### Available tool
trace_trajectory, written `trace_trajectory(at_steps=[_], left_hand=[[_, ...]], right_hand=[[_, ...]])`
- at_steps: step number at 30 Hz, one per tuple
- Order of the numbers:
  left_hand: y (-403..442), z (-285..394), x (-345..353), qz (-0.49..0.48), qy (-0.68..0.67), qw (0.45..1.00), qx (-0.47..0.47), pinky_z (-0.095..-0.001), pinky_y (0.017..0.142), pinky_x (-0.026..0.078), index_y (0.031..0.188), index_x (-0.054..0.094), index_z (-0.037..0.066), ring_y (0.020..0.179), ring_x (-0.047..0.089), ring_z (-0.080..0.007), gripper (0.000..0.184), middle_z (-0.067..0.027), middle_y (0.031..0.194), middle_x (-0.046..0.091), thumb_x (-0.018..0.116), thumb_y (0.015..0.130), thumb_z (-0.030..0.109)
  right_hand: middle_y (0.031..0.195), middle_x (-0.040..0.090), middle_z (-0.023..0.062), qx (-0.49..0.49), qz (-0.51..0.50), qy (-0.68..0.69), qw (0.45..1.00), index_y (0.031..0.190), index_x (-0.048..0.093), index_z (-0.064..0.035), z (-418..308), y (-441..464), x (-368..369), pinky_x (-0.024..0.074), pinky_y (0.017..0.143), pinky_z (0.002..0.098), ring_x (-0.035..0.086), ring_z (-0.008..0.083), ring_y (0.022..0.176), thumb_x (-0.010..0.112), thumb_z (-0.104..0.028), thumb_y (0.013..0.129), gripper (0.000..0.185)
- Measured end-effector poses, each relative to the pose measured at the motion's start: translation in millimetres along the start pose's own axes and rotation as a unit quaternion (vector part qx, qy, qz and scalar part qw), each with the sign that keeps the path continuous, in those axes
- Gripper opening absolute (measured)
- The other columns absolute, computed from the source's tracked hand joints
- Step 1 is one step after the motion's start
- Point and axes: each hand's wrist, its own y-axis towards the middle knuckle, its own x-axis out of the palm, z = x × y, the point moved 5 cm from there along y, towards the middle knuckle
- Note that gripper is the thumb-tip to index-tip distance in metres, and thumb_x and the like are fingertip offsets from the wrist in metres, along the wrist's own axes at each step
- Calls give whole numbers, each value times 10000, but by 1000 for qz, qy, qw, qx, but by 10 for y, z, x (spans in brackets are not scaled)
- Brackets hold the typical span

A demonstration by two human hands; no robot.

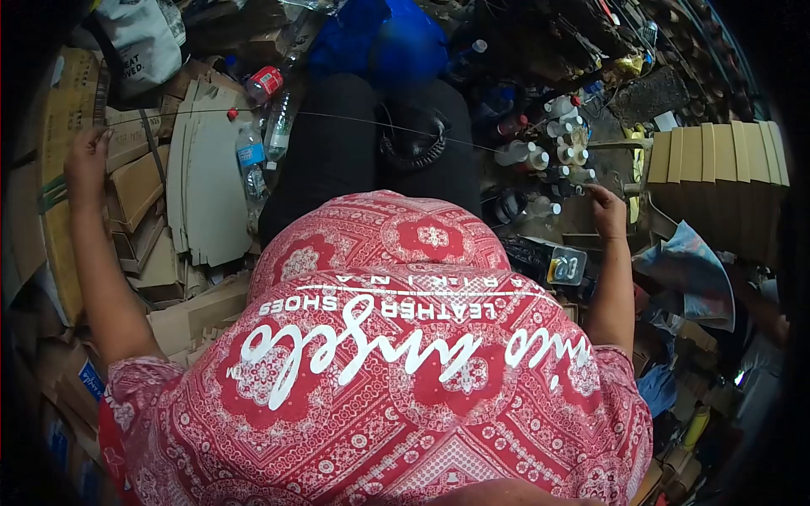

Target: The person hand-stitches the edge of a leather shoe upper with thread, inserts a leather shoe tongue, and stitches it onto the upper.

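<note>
A thin dark wire or cord (337, 116) runs across above my lap, from the left side toward the bottles on the right. At its left end my left hand (87, 160) is closed in a pinch on it, beside stacked cardboard. My right hand (606, 209) is raised near the capped bottles (540, 156), with its fingers bent and close together; whether it holds the cord is too small to tell. A black coiled cord or strap (412, 150) rests on my dark trousers, under the line.
Flattened cardboard (211, 173) and plastic bottles (251, 160) lie at the left. A blue bag (380, 42) is ahead. Folded cardboard (713, 156) stands at the right, near a clear plastic container (565, 266) and patterned cloth (692, 274).
</note>
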Motion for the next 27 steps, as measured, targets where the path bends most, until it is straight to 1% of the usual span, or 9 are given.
trace_trajectory(at_steps=[4,8,10,11,13,15,16,22,27], left_hand=[[-10,-58,286,-44,20,998,-41,-340,773,473,1038,672,65,844,622,-289,227,-136,905,631,599,868,197],[-288,1606,602,-135,-263,949,112,-320,706,452,1089,679,96,752,566,-203,284,-82,839,583,631,809,110],[-506,2564,688,-205,-343,897,189,-259,672,439,1096,672,88,749,512,-142,307,-44,821,520,671,789,81],[-584,2938,699,-247,-333,885,210,-292,675,447,1078,669,74,757,545,-192,326,-70,821,538,708,762,144],[-697,3389,903,-238,-310,874,289,-385,771,474,1021,679,85,858,595,-299,338,-119,877,595,720,747,280],[-749,3630,1100,-275,-264,869,315,-405,799,479,996,675,88,899,603,-316,361,-129,922,605,721,735,333],[-769,3707,1067,-278,-267,868,312,-409,769,467,955,666,58,879,590,-324,341,-147,906,592,729,730,306],[-833,3837,945,-284,-254,874,302,-404,722,468,811,631,57,818,597,-323,275,-134,826,597,730,727,299],[-824,3779,778,-262,-314,879,244,-406,698,468,745,600,52,783,604,-316,336,-147,784,592,762,686,340]], right_hand=[[911,687,125,-7,-1,-130,991,1012,697,-124,-340,95,-13,498,721,296,671,218,807,682,-162,805,211],[972,673,132,-80,-44,-139,986,1115,670,-170,-841,80,154,490,731,309,657,241,857,680,-199,811,306],[1013,665,111,-53,-107,-5,993,1234,601,-176,-1304,129,436,485,810,295,629,171,956,690,-206,817,427],[1047,662,100,-112,-119,202,966,1267,571,-147,-1694,100,610,479,843,288,609,144,998,683,-192,832,451],[1047,663,120,-101,-124,203,966,1251,570,-108,-2393,29,847,485,835,307,613,172,1002,677,-196,841,433],[966,661,173,-158,-126,115,973,1181,600,-77,-2903,-4,989,494,788,334,643,243,913,698,-328,812,456],[795,633,63,-162,-126,57,977,1180,599,-95,-3013,19,1066,449,640,263,568,99,722,681,-274,842,391],[971,655,211,-170,-153,1,973,1099,601,-5,-2909,143,1326,497,791,383,637,347,928,729,-390,741,541],[1036,642,224,-192,-162,77,965,1180,575,-55,-2816,134,1337,487,837,386,631,334,979,735,-410,744,584]])
